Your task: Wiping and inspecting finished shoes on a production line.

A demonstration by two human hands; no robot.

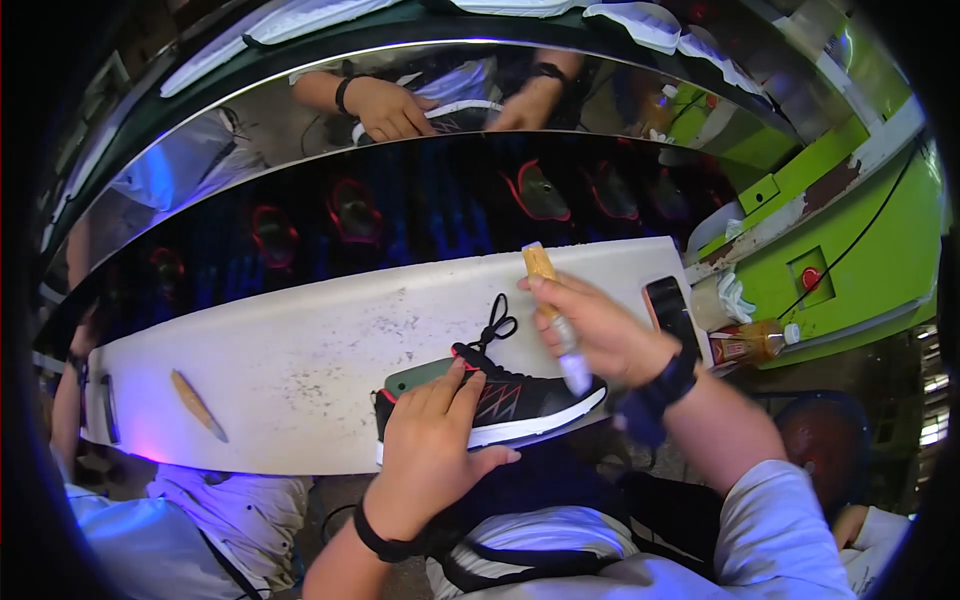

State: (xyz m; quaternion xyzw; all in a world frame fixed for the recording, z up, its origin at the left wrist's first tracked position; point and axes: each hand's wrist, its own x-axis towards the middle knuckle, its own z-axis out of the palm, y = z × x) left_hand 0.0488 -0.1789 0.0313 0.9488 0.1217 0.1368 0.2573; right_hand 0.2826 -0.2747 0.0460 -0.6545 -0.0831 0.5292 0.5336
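Note:
A black sneaker [530, 397] with a white sole, red trim and black laces lies on its side at the near edge of the pale bench, toe to the right. A grey-green last [420, 377] with a small hole fills its opening. My left hand [432, 425] grips the sneaker's middle from above, thumb by the sole. Closed round a wooden-handled brush [540, 262], my right hand [598, 335] holds it slanted, its pale end at the toe near the sole's edge. Motion blurs that end, so I cannot tell whether it touches.
On the pale bench [270, 350], a wooden-handled tool [200, 405] lies at left and a dark phone-like object [672, 310] at right. A bottle [750, 342] stands beside the green machine [850, 260]. Several shoes lie in the dark trough behind. A person [230, 510] sits at left.

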